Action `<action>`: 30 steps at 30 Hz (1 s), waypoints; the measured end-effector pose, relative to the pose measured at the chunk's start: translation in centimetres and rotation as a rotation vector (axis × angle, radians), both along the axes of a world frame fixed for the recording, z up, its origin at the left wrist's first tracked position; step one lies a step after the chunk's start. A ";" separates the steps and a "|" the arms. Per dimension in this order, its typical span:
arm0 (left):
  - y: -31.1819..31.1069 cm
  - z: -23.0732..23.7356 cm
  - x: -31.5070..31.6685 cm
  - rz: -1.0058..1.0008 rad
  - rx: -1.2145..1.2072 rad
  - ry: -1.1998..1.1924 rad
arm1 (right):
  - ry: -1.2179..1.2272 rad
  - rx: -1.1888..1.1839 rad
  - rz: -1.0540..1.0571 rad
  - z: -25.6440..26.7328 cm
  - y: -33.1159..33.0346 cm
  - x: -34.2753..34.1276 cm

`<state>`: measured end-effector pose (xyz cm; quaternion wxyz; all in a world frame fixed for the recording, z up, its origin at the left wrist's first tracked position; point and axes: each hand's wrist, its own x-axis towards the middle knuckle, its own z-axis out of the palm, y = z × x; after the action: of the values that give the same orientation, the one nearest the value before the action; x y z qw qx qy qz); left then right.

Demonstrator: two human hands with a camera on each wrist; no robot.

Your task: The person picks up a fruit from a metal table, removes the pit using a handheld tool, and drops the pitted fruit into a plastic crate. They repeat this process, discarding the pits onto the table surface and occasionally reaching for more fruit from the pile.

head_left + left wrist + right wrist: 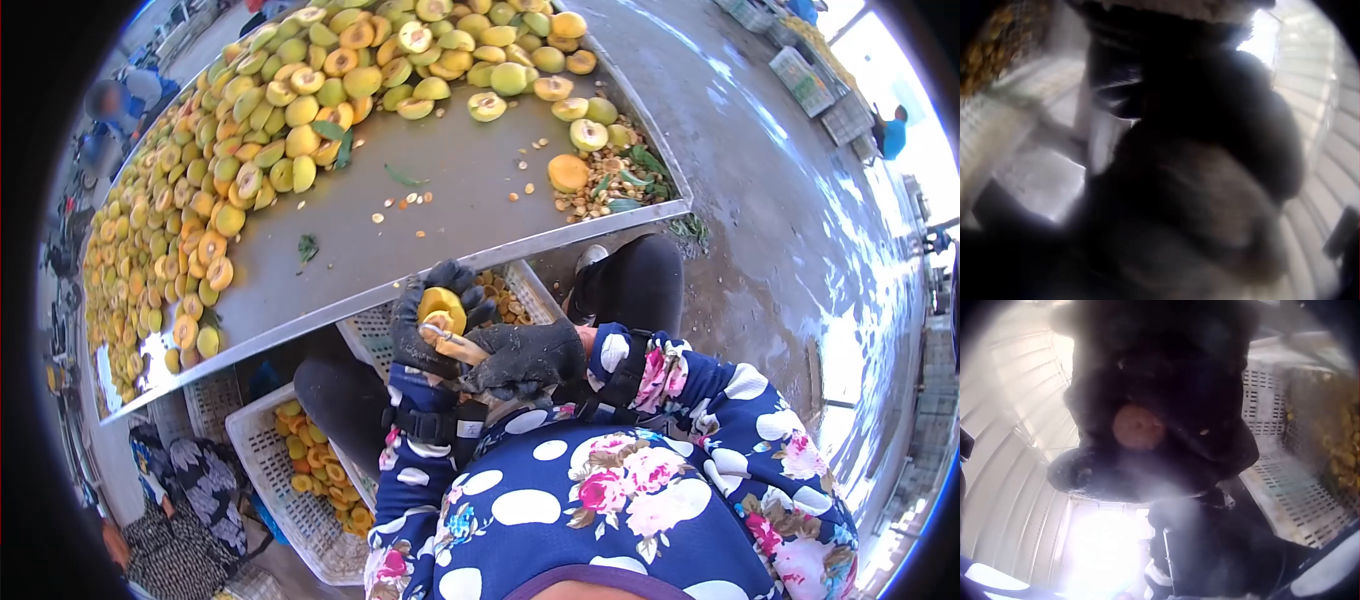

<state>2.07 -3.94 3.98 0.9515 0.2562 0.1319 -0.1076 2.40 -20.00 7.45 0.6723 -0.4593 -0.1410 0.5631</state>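
Observation:
My gloved left hand point(408, 325) holds a yellow peach half point(442, 308) with its cut face up. In my gloved right hand point(530, 358) is a pitting tool point(462, 346); its wooden handle lies in the fist and its thin metal loop meets the fruit's near side. Both hands are close together before the chest, just off the table's near edge. The handle's round end point(1139, 427) shows among dark glove fingers in the right wrist view. The left wrist view shows mostly a dark, blurred glove point(1210, 194), with the fruit hidden.
A metal table point(400, 235) with a raised rim bears many cut peaches point(290, 120), leaves and a heap of pits point(600, 185). Below it, a white crate point(270, 480) holds orange peach pieces; another crate point(370, 340) sits between my knees. People are at the left.

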 end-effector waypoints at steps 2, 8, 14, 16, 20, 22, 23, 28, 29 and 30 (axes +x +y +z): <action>2.2 -0.8 -0.5 0.170 0.708 -0.309 | 0.043 -0.110 0.117 0.7 -1.3 1.1; 12.5 6.0 -5.2 0.341 0.861 -0.053 | -1.352 -0.545 0.496 -5.5 -1.9 0.2; 21.7 6.3 -10.6 -0.007 2.387 0.457 | -0.821 -0.700 0.598 -8.2 -1.0 -0.6; 18.8 6.9 -7.1 0.105 2.316 0.089 | -0.966 -0.655 0.601 -10.4 -0.9 -0.9; 5.2 11.1 1.4 0.005 1.422 -0.530 | -0.987 -0.582 0.567 -6.9 -1.1 -0.9; 2.9 9.3 3.0 -0.144 0.550 -0.623 | -0.981 -0.583 0.536 -6.8 -1.5 -0.8; 3.5 4.3 8.0 -0.173 0.815 -0.920 | -0.965 -0.581 0.524 -7.3 -1.8 -0.8; -11.3 2.5 21.2 -0.382 2.051 -1.694 | -0.917 -0.612 0.405 -7.3 -2.7 -0.5; -11.6 2.2 21.7 -0.381 2.045 -1.704 | -0.982 -0.569 0.426 -7.7 -2.8 -0.5; -11.9 1.8 22.1 -0.444 1.980 -1.616 | -0.980 -0.571 0.421 -7.9 -2.7 -0.6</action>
<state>24.16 -15.85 5.78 0.1306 0.8548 -0.4981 0.0647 1.77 -22.71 -0.47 0.2533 -0.7897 -0.3656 0.4226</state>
